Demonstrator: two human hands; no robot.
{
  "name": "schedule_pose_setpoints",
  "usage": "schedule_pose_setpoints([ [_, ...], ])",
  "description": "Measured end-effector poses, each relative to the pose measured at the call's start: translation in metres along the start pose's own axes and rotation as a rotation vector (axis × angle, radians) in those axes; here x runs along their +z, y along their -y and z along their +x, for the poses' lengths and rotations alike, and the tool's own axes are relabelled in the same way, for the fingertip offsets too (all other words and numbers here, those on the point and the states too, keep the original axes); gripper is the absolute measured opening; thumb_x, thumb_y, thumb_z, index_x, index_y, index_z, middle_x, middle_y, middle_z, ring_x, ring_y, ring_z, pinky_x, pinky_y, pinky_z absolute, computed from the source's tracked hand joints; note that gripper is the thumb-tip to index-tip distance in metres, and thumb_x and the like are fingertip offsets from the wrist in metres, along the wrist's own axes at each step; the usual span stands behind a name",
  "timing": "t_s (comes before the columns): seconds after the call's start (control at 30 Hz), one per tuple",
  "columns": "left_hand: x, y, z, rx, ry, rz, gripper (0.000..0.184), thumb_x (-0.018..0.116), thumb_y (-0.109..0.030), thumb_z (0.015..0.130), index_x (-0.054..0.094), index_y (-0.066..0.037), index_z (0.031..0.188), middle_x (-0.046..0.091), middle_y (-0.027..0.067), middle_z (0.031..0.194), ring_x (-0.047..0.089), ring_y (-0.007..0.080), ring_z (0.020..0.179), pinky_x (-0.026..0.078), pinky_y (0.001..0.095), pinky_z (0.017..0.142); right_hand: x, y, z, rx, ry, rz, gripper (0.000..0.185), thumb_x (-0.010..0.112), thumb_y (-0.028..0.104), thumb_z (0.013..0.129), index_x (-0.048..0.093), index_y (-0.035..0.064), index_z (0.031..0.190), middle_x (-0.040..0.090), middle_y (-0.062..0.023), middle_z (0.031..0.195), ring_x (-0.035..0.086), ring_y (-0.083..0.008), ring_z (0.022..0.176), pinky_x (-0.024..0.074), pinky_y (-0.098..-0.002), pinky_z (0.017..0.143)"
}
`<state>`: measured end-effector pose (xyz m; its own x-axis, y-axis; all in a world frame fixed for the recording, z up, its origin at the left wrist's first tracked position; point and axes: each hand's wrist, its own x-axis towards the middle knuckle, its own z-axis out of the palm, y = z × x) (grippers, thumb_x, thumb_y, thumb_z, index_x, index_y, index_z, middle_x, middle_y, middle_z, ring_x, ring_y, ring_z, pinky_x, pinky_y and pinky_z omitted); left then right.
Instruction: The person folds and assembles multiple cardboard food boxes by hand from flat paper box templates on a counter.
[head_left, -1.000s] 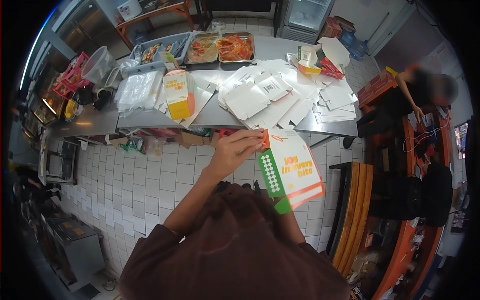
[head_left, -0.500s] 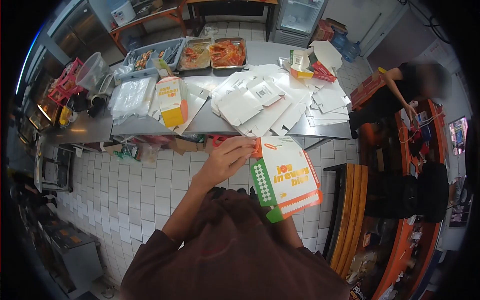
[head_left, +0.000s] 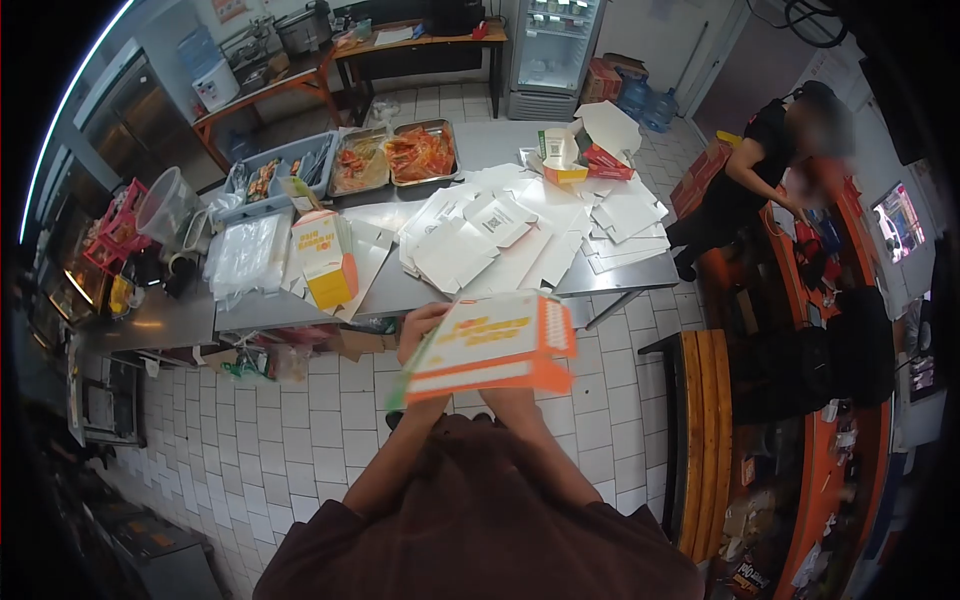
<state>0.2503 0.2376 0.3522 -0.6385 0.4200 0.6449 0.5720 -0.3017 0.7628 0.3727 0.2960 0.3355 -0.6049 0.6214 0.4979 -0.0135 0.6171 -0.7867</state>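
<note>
A partly folded cardboard food box (head_left: 490,345), white with orange and green edges and yellow lettering, is held in front of my body, its printed face tilted up and blurred by motion. My left hand (head_left: 420,332) grips it at the left, with fingers showing past its far left edge. Beneath the near edge, my right hand (head_left: 512,402) supports the box from behind; its fingers are hidden. Just beyond, flat white box blanks (head_left: 470,240) lie in a loose pile on the steel table (head_left: 385,290). A stack of printed boxes (head_left: 322,262) sits to their left.
Trays of red food (head_left: 420,155), a blue-grey bin (head_left: 285,170) and plastic bags (head_left: 248,255) line the table's back and left. An opened box (head_left: 605,145) stands at the back right. A wooden bench (head_left: 705,440) is to my right. Another person (head_left: 745,170) works at orange shelving.
The box has moved left and its printed face has tilted away, bringing its orange edge toward me. My left hand went from a corner flap to the box's left side. The view has shifted slightly.
</note>
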Motion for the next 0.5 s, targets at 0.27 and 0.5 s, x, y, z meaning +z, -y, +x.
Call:
schedule_pose_setpoints([
  [0.27,-0.011,0.039,0.010,-0.577,-0.241,-0.242,0.015,0.069,0.003,0.091,0.062,0.003,0.104,0.070,0.0057,0.088,0.066,0.0102,0.077,0.053,0.0235,0.071,-0.021,0.051,0.018,-0.197,-0.441,-0.208,0.062,0.068,0.003,0.087,0.044,0.0001,0.144,0.048,-0.0254,0.145,0.047,-0.0430,0.132,0.0389,-0.0487,0.109],
  [0.5,0.005,0.017,-0.001,-0.475,-0.248,-0.280,0.026,0.073,-0.002,0.090,0.059,0.002,0.112,0.066,0.0073,0.108,0.064,0.0138,0.098,0.051,0.0290,0.083,-0.006,-0.008,0.030,0.243,-0.127,0.423,0.076,0.047,-0.013,0.092,0.013,0.0022,0.158,0.041,-0.0271,0.152,0.042,-0.0339,0.142,0.0334,-0.0424,0.117],
])
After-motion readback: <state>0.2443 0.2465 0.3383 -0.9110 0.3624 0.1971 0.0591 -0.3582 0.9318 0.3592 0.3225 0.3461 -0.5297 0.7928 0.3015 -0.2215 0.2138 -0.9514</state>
